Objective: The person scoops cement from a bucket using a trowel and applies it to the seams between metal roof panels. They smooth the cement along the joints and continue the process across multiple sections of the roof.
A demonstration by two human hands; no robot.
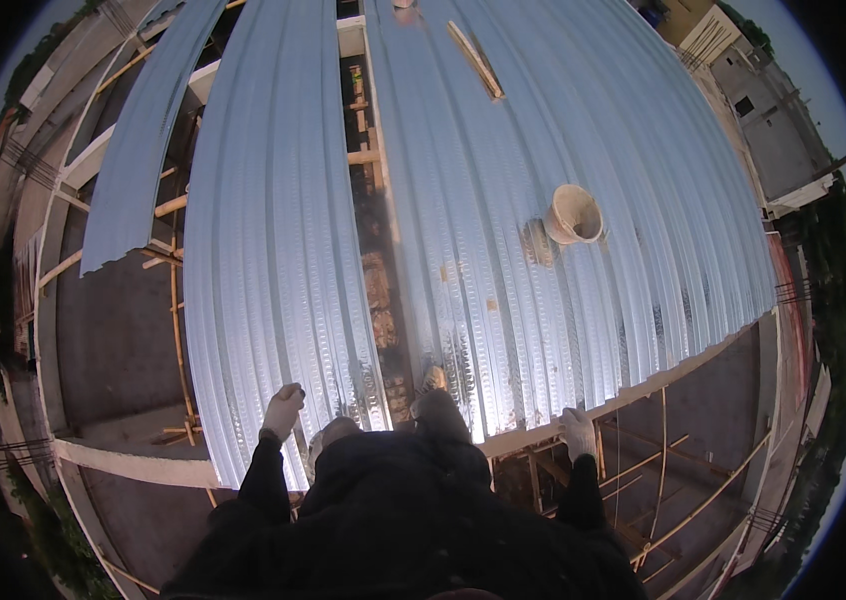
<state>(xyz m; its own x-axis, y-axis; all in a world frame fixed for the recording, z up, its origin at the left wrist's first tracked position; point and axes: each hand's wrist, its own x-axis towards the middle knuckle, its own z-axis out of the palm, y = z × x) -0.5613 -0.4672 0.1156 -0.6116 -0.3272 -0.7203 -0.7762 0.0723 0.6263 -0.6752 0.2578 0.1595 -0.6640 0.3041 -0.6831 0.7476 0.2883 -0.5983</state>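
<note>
My left hand, in a pale glove, is closed in a fist above the lower end of a corrugated metal sheet. A small dark spot shows at its fingers; what it grips, if anything, is too small to name. My right hand, also in a pale glove, hangs by the lower edge of the wider run of sheets, over a concrete beam. Its fingers look stretched forward with nothing visible in them. Between the two sheet areas runs a long open gap, next to my feet.
A pale bucket lies tipped on the sheets at right, and a narrow wooden strip lies farther up. Another loose-looking sheet is at far left. Bamboo poles and deep open bays lie below the roof edge.
</note>
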